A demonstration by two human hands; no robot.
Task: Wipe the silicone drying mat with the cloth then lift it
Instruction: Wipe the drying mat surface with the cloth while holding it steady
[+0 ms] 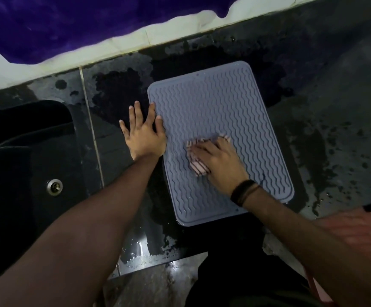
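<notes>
A grey-blue silicone drying mat [220, 111] with wavy ridges lies flat on the dark wet counter, slightly turned. My right hand [221, 161] presses a pink striped cloth [199, 168] onto the mat's middle; the cloth bunches under my palm and fingers. My left hand [143, 134] lies flat with fingers spread at the mat's left edge, thumb and forefinger resting on the rim, the other fingers on the counter.
A dark sink [32, 173] with a metal drain [54, 187] sits left of the mat. The black counter [335, 129] carries puddles and droplets. A white tiled wall edge [169, 34] runs behind. The counter's front edge is near my body.
</notes>
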